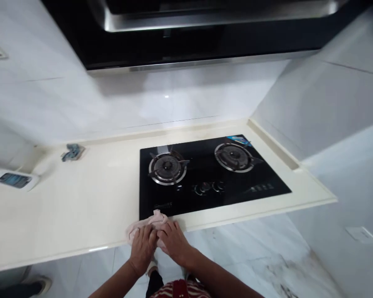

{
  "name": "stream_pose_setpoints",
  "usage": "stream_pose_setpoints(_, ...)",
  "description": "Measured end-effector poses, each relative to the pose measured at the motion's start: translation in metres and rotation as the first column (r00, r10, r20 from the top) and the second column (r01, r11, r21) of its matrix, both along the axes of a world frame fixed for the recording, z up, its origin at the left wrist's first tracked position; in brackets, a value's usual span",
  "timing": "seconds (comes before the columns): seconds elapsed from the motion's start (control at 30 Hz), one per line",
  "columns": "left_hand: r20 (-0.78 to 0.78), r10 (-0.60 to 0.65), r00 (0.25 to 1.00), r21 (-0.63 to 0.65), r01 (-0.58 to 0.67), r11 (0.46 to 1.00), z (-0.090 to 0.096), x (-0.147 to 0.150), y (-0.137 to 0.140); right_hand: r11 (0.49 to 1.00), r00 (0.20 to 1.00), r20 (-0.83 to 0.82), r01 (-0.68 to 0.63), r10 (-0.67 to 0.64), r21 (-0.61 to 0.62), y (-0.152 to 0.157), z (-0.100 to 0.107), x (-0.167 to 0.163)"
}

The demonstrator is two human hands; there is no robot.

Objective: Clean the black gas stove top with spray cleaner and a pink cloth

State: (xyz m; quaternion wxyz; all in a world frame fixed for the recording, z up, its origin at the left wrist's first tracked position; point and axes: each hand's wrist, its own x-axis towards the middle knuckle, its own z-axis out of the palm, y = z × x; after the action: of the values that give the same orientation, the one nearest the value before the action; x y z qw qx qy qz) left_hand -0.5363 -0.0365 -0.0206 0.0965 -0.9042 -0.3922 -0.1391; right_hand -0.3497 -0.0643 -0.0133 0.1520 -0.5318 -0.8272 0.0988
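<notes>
"What did the hands have hold of?"

"A pink cloth [157, 220]. The left hand [143, 246] and the right hand [175, 242] lay side by side over it, fingers together and partly curled, neither spread wide. I couldn't tell where the thumbs went."

"Why there, and why both?"

"The cloth was bunched over the front edge of the bench [105, 198], at the cooktop's [198, 165] near left corner. I'd judge two hands kept it pressed down and stopped it sliding off the edge."

"What lay further out?"

"Ahead of the hands, the left burner [167, 167]; ahead and rightward, the control knobs [205, 187], then the right burner [235, 157]. Their raised parts broke up the flat glass."

"Anything else in the way?"

"The range hood [205, 49] jutted out beyond the hands, well above the burners. Far left of them sat a crumpled blue rag [72, 152] and, further left, a white device [32, 182] with a dark screen, both well apart from the cloth."
</notes>
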Motion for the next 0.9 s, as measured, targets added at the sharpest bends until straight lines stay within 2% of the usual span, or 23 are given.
stream_pose_setpoints(0.13,-0.006,-0.147,0.989,0.044,0.148,0.988,-0.012,0.078,0.003,0.984,0.984,-0.034,0.176,-0.177,-0.026,-0.024,-0.006,0.072)
stream_pose_setpoints(0.23,0.022,-0.223,0.975,-0.075,0.224,0.972,-0.013,0.155,0.003,0.941,0.940,-0.054,0.338,-0.338,-0.015,-0.042,-0.010,0.133)
stream_pose_setpoints(0.3,0.034,-0.264,0.964,-0.147,0.267,0.953,-0.011,0.213,0.002,0.897,0.896,-0.037,0.443,-0.442,-0.003,-0.054,-0.008,0.178)
stream_pose_setpoints(0.4,0.052,-0.310,0.949,-0.189,0.314,0.930,-0.004,0.295,-0.002,0.825,0.825,0.006,0.565,-0.565,0.014,-0.069,0.005,0.239)
stream_pose_setpoints(0.5,0.080,-0.337,0.938,-0.236,0.346,0.908,0.005,0.343,-0.005,0.725,0.726,0.005,0.688,-0.688,0.024,-0.078,0.018,0.272)
stream_pose_setpoints(0.6,0.099,-0.400,0.911,-0.270,0.411,0.871,0.015,0.344,-0.001,0.543,0.541,-0.077,0.839,-0.838,-0.016,-0.080,0.017,0.262)
stream_pose_setpoints(0.67,0.098,-0.464,0.881,-0.284,0.471,0.835,0.020,0.326,0.006,0.436,0.414,-0.204,0.897,-0.887,-0.074,-0.077,0.009,0.239)
stream_pose_setpoints(0.73,0.089,-0.524,0.847,-0.294,0.525,0.798,0.024,0.307,0.014,0.347,0.269,-0.386,0.926,-0.883,-0.148,-0.071,0.002,0.213)
stream_pose_setpoints(0.8,0.099,-0.576,0.812,-0.305,0.575,0.759,0.024,0.292,0.021,0.237,0.048,-0.564,0.934,-0.825,-0.268,-0.064,-0.001,0.193)
stream_pose_setpoints(0.87,0.132,-0.613,0.779,-0.310,0.620,0.721,0.022,0.282,0.027,0.119,-0.269,-0.651,0.866,-0.709,-0.486,-0.058,0.001,0.180)
stream_pose_setpoints(0.9,0.155,-0.627,0.764,-0.312,0.639,0.703,0.021,0.278,0.028,0.078,-0.412,-0.641,0.800,-0.648,-0.594,-0.056,0.003,0.175)
